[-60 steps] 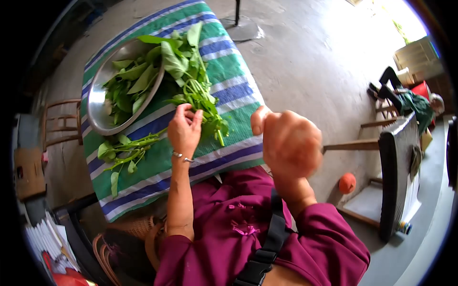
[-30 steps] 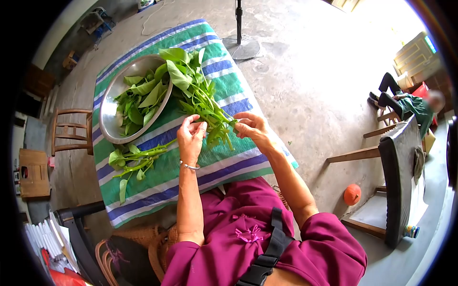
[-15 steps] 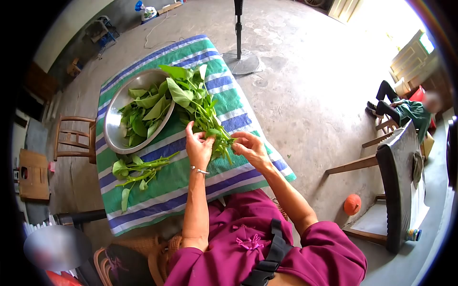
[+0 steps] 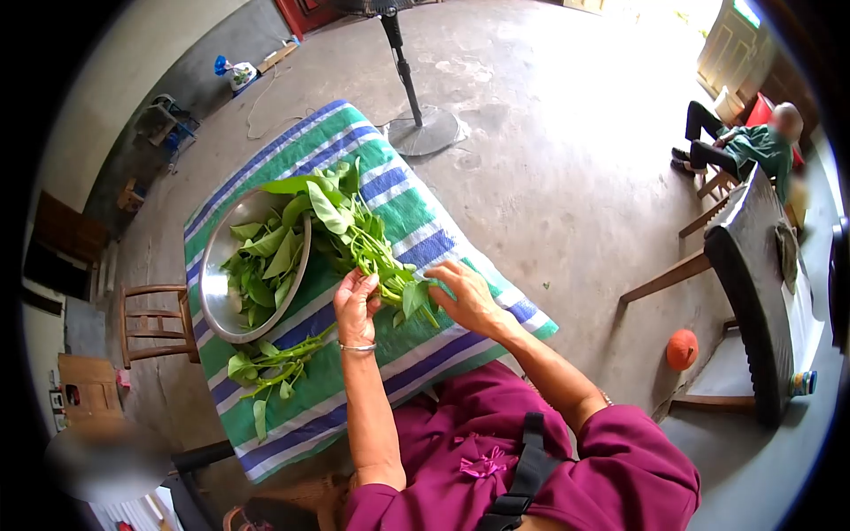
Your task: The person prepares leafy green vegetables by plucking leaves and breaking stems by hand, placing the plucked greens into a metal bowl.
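A bunch of leafy green stems [image 4: 376, 257] lies across the table beside a metal bowl [image 4: 209, 305]. My left hand [image 4: 356, 308] is closed around stems near the bunch's lower end, thumb and fingers together. At the right of that end, my right hand [image 4: 467, 299] has bent fingers at a green leaf [image 4: 414, 297]; the exact contact between fingertips and leaf is hard to see. Plucked-looking leaves [image 4: 261, 288] fill part of the bowl, and the bunch's upper leaves overlap its right rim. Several separate stems [image 4: 282, 358] with small leaves lie left of my left forearm.
A striped cloth [image 4: 390, 376] covers the table. A standing fan [image 4: 412, 88] is behind it, a wooden chair [image 4: 158, 323] at its left. To the right are a dark-backed chair [image 4: 748, 292], an orange round object [image 4: 682, 350] and a seated person [image 4: 748, 146].
The view has shifted, so the table appears lower and turned. My left hand still grips the stems; my right hand has turned slightly, and a leaf shows more fully between both hands.
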Demonstrator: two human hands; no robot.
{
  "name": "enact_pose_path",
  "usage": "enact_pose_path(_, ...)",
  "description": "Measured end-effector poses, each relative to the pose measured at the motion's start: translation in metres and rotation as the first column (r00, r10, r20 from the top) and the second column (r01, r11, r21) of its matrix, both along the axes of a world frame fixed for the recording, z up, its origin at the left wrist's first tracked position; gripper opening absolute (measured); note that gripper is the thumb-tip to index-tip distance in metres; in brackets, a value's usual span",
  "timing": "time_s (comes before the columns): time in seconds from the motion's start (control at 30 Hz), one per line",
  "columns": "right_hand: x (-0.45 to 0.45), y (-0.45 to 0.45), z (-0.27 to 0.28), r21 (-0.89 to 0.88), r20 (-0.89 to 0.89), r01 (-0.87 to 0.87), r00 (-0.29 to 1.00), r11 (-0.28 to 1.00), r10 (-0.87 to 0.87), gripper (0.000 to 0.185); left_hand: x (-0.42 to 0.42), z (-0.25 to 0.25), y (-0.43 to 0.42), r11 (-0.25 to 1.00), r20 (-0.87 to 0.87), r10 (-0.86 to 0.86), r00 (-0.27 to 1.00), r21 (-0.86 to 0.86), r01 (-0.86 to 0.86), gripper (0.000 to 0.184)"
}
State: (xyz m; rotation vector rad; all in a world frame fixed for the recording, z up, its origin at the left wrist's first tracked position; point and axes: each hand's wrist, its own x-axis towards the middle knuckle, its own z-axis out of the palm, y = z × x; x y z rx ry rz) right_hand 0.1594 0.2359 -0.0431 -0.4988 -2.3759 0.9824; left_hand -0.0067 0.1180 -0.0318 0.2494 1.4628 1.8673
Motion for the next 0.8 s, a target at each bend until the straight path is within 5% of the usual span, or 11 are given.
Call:
enact_pose_path(0.07, -0.008, 0.005, 0.009, 0.026, -0.247, -0.013, 0.969, 1.0, 0.019, 0.019, 0.011, 0.01, 0.005, 0.996, -0.123, 0.087, 0.989, -0.001, -0.088, 0.03)
enact_pose_path(0.1, -0.013, 0.006, 0.011, -0.022, -0.274, -0.044, 0.961, 0.999, 0.036, 0.015, 0.009, 0.002, 0.003, 0.997, -0.235, 0.077, 0.969, 0.012, -0.076, 0.031)
enact_pose_path(0.13, -0.02, 0.004, 0.007, -0.117, -0.288, -0.082, 0.956, 0.99, 0.045, 0.015, 0.003, -0.012, -0.002, 0.979, -0.519, 0.027, 0.854, -0.157, -0.127, 0.033)
enact_pose_path(0.2, -0.029, 0.005, 0.009, -0.149, -0.223, -0.14, 0.969, 0.979, 0.105, 0.017, 0.014, 0.007, -0.005, 0.98, -0.72, -0.018, 0.693, -0.152, -0.132, 0.034)
enact_pose_path(0.37, -0.048, 0.002, -0.009, -0.129, -0.271, -0.23, 0.944, 0.965, 0.189, 0.022, 0.035, 0.058, -0.01, 0.996, -0.591, 0.063, 0.804, -0.01, -0.085, 0.046)
enact_pose_path(0.53, -0.062, -0.004, 0.002, 0.164, 0.017, -0.175, 0.985, 0.971, 0.174, 0.04, 0.035, 0.087, -0.029, 0.998, -0.633, 0.068, 0.771, 0.042, -0.053, 0.042)
enact_pose_path(0.6, -0.072, -0.002, -0.004, 0.063, 0.069, -0.117, 0.991, 0.991, 0.112, 0.036, 0.028, 0.096, -0.038, 0.969, -0.514, 0.144, 0.846, 0.248, -0.014, 0.041)
enact_pose_path(0.67, -0.079, 0.002, -0.013, 0.029, 0.006, -0.104, 0.995, 0.994, 0.104, 0.038, 0.032, 0.112, -0.04, 0.961, -0.579, 0.264, 0.772, 0.225, -0.16, 0.04)
enact_pose_path(0.8, -0.081, 0.003, -0.017, 0.036, 0.012, -0.072, 0.997, 0.997, 0.071, 0.033, 0.042, 0.133, -0.066, 0.964, -0.608, 0.214, 0.764, 0.257, -0.065, 0.041)
